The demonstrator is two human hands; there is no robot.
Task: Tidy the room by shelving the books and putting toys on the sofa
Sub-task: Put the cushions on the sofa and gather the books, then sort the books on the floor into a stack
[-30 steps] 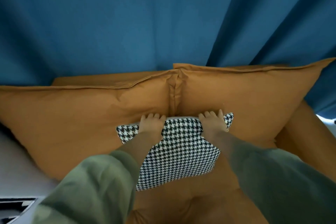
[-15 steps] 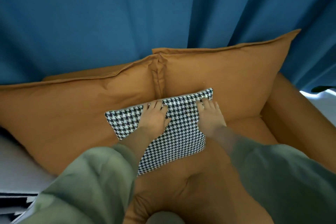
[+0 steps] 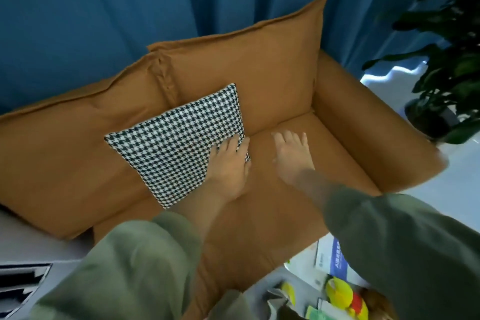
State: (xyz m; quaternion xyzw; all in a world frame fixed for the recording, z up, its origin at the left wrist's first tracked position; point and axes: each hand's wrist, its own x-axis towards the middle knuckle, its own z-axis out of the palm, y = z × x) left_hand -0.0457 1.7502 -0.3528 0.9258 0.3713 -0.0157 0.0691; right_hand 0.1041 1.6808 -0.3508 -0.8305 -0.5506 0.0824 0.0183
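Observation:
A black-and-white houndstooth pillow leans against the orange back cushions of the sofa. My left hand lies flat on the pillow's lower right corner, fingers straight. My right hand hovers just right of the pillow over the bare seat, fingers spread and holding nothing. On the floor at the lower right lie a yellow and red plush toy and a white and blue book, partly hidden by my right sleeve.
Blue curtains hang behind the sofa. A potted plant stands past the right armrest. A striped dark-and-white thing shows at the lower left, and a green thing lies by the toy.
Both hands slid down off the pillow's top edge; the right hand left the pillow and now hangs over the seat. My view swung right and down, revealing the armrest, plant and floor items.

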